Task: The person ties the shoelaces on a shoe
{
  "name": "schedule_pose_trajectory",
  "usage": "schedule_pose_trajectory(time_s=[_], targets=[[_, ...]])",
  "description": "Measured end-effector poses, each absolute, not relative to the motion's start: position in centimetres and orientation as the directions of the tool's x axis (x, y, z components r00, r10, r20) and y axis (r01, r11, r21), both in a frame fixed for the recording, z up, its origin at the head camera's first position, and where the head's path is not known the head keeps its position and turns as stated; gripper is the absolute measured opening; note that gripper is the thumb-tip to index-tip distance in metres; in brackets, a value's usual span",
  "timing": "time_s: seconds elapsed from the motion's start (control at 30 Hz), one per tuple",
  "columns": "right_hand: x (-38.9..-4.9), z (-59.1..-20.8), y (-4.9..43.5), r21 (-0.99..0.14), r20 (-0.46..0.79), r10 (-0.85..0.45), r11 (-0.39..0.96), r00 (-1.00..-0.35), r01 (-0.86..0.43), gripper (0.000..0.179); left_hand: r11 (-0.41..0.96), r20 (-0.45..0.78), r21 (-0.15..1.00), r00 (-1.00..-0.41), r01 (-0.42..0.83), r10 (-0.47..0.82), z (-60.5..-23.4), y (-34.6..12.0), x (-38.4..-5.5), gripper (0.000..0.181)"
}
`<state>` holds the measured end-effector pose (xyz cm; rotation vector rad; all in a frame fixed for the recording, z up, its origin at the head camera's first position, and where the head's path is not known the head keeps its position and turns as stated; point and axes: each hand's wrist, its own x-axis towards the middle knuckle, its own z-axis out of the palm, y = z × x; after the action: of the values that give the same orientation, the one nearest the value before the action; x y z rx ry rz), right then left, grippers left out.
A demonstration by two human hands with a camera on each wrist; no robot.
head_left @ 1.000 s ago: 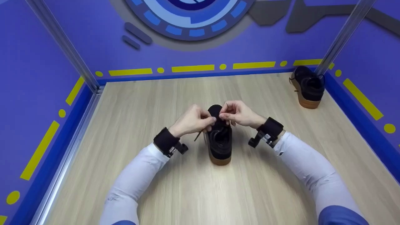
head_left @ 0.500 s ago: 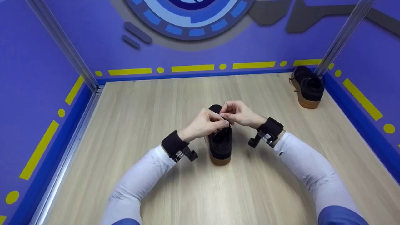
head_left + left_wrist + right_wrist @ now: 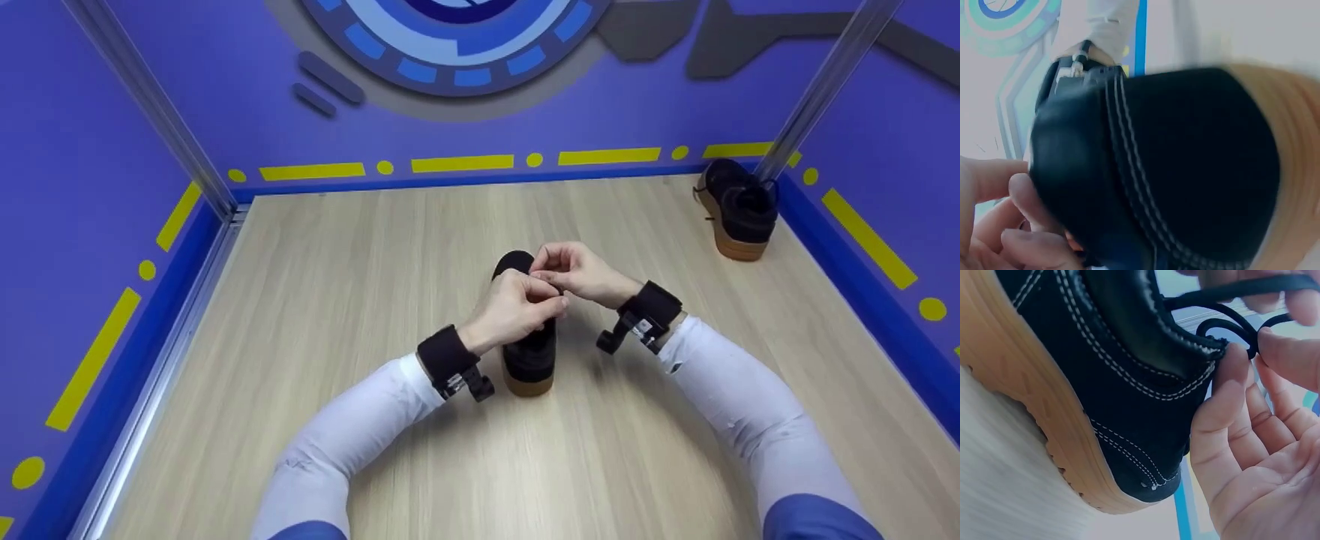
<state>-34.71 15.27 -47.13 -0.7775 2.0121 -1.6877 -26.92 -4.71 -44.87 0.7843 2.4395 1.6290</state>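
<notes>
A black low shoe (image 3: 529,366) with white stitching and a tan sole (image 3: 1044,394) stands upright on the wooden table, heel toward me. Across its opening lies my left hand (image 3: 517,309), pinching a black shoelace (image 3: 1241,290) between thumb and fingers. At the far right of the shoe's lacing, my right hand (image 3: 581,270) pinches a looped part of the lace, seen close up in the right wrist view. The black upper (image 3: 1202,157) fills most of the left wrist view, with fingers (image 3: 1039,247) at its lower left. My hands hide the shoe's tongue and eyelets in the head view.
A matching black shoe (image 3: 739,206), its laces loose, stands in the back right corner by the metal post (image 3: 817,90). Blue printed walls (image 3: 450,135) border the wooden table (image 3: 360,255) at the back and both sides.
My left hand has moved right and slightly toward me across the shoe, carrying the lace toward the right hand. The right hand has stayed nearly still.
</notes>
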Motion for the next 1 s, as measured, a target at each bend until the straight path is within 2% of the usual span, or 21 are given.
schedule_pose_trajectory(time_s=[0.23,0.33,0.43,0.53,0.6,0.67,0.8,1.0], targets=[[-34.8,-47.3,15.5,-0.989,0.053,-0.660,0.070,-0.750,-0.131,0.022,0.015,0.038,0.999,-0.877,0.052,0.480,-44.8,-4.2,-26.8,0.021],[-34.8,-47.3,15.5,-0.989,0.049,-0.665,0.072,-0.745,-0.129,0.021,0.017,-0.005,1.000,-0.870,0.004,0.493,-45.0,-4.2,-26.9,0.022],[-34.9,-47.3,15.5,-0.989,0.034,-0.664,0.084,-0.747,-0.120,0.010,0.147,-0.008,0.986,-0.848,0.082,0.530,-45.0,-4.6,-27.0,0.021],[-34.9,-47.3,15.5,-0.991,0.022,-0.667,0.081,-0.745,-0.102,0.009,0.299,0.020,0.930,-0.840,0.215,0.542,-44.7,-5.4,-27.3,0.024],[-35.0,-47.4,15.6,-0.995,0.017,-0.670,0.064,-0.742,-0.080,0.015,0.372,0.064,0.886,-0.868,0.277,0.492,-44.5,-5.9,-27.5,0.025],[-35.0,-47.4,15.6,-0.997,0.016,-0.672,0.044,-0.740,-0.062,0.021,0.427,0.142,0.849,-0.912,0.312,0.385,-44.4,-6.3,-27.9,0.021],[-34.9,-47.5,15.6,-0.998,0.021,-0.664,0.028,-0.747,-0.052,0.022,0.501,0.270,0.792,-0.936,0.348,0.224,-44.5,-7.0,-28.7,0.016],[-34.6,-47.6,15.5,-0.998,0.031,-0.641,0.021,-0.767,-0.058,0.014,0.510,0.247,0.785,-0.932,0.353,0.265,-45.1,-7.3,-29.2,0.019]])
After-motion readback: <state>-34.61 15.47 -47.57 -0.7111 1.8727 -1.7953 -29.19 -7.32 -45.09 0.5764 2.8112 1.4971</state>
